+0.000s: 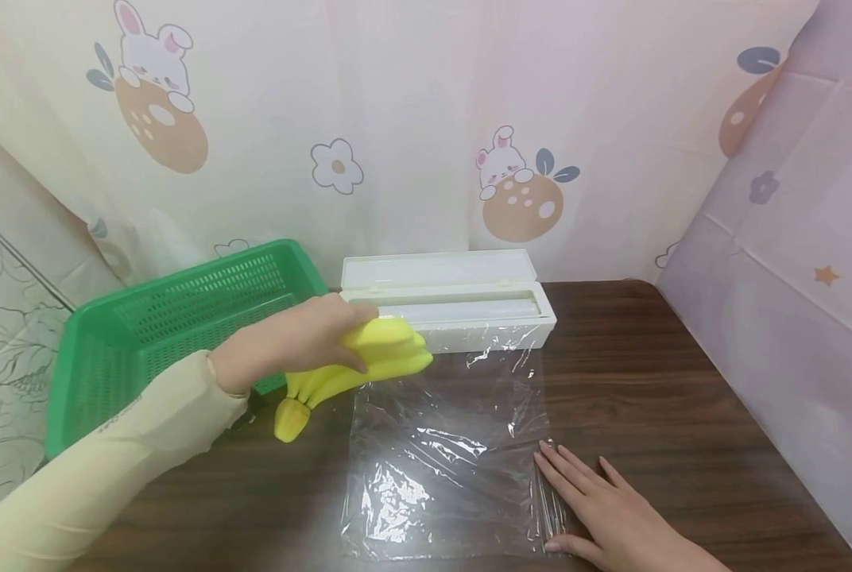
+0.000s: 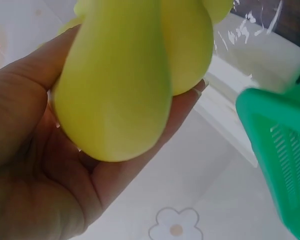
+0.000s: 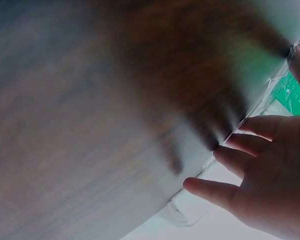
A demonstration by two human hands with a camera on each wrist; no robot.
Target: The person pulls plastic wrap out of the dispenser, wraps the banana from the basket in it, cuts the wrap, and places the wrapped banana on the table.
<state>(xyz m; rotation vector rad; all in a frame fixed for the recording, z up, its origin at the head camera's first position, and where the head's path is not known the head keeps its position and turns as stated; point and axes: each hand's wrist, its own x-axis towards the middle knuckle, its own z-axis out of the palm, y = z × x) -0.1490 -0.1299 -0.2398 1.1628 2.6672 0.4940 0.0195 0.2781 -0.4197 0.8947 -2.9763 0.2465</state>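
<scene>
A bunch of yellow bananas (image 1: 386,349), smooth and toy-like, is gripped from above in my left hand (image 1: 297,338), its stem end hanging toward the lower left. In the left wrist view, thumb and fingers wrap round the bananas (image 2: 115,90). Below and to their right, a sheet of clear plastic wrap (image 1: 447,469) lies on the table, running out from a white wrap dispenser box (image 1: 490,338) whose lid stands raised. My right hand (image 1: 605,508) rests with straight, spread fingers on the sheet's right edge. In the right wrist view those fingertips (image 3: 220,150) touch the wrap's edge.
A green plastic basket (image 1: 97,381) with slotted walls stands at the left, beside the dispenser and behind my left forearm. The dark wood table (image 1: 633,381) ends at a printed curtain (image 1: 412,103) behind. A small dark object, partly hidden, lies under my left wrist.
</scene>
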